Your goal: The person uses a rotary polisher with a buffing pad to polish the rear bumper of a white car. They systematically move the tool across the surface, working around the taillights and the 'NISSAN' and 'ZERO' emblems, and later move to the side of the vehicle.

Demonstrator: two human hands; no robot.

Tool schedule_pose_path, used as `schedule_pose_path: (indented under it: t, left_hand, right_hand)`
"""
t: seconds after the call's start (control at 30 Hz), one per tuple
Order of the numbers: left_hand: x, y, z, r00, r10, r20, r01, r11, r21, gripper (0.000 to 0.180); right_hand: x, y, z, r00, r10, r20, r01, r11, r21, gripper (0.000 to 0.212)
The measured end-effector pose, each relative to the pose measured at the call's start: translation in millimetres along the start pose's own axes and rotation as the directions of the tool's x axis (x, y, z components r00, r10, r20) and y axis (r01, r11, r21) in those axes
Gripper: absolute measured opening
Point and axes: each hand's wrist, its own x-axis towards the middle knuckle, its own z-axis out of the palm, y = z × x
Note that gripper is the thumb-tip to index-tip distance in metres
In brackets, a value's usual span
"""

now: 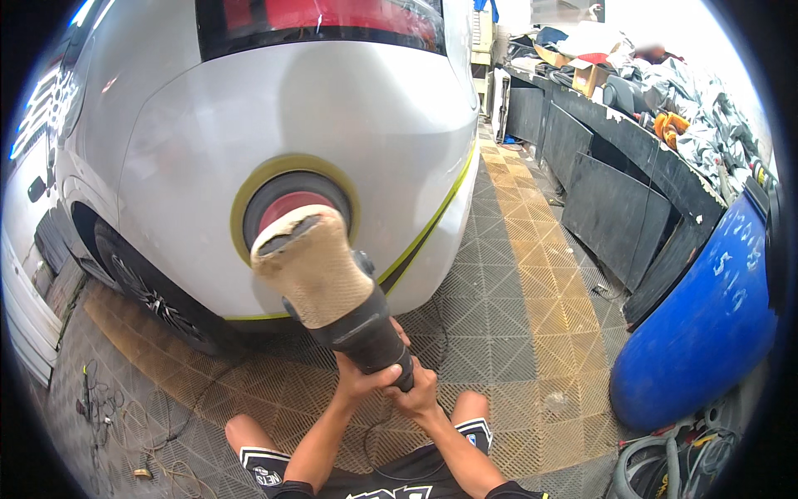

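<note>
A corded polisher point(328, 283) with a worn beige cover over its head and a black body reaches up from my lap. Its round yellow pad point(243, 200) lies against the white car bumper point(399, 150), below the red tail light point(332, 17). My left hand point(364, 381) wraps round the black rear body from the left. On the other side, my right hand point(417, 391) closes round the rear end of the same tool. Yellow-green masking tape point(432, 220) runs along the bumper's lower edge. The polisher's head hides part of the pad.
To the left is the car's rear wheel point(145, 291). Cords point(166, 437) lie on the grey and tan tiled floor point(549, 333). A cluttered black bench point(615, 125) with leaning panels lines the right, near a blue barrel point(698, 316) and coiled hoses point(665, 466).
</note>
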Motion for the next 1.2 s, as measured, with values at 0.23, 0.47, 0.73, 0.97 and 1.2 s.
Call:
schedule_pose_path:
  t: [0.23, 0.47, 0.73, 0.97, 1.2]
  left_hand:
    - [26, -9, 13, 0.994, 0.029, 0.103, -0.081, 0.833, 0.548, 0.106]
    - [16, -10, 0, 0.954, -0.203, 0.220, 0.059, 0.849, 0.525, 0.110]
    - [-26, 32, -53, 0.950, -0.276, 0.146, 0.141, 0.798, 0.586, 0.109]
    - [-21, 92, -84, 0.969, -0.240, -0.054, 0.238, 0.858, 0.456, 0.101]
    - [-27, 99, -115, 0.969, -0.024, -0.246, 0.084, 0.968, 0.237, 0.091]
  right_hand:
    - [-7, 8, 25, 0.925, 0.048, -0.376, 0.033, 0.978, 0.206, 0.065]
    - [-43, 8, 68, 0.878, 0.353, -0.324, -0.333, 0.936, 0.117, 0.081]
    - [-112, 48, 138, 0.843, 0.321, -0.431, -0.413, 0.900, -0.137, 0.081]
    - [-109, 38, 113, 0.936, 0.263, -0.235, -0.298, 0.946, -0.130, 0.075]
    - [-44, -25, 101, 0.990, 0.144, -0.001, -0.143, 0.985, -0.093, 0.072]
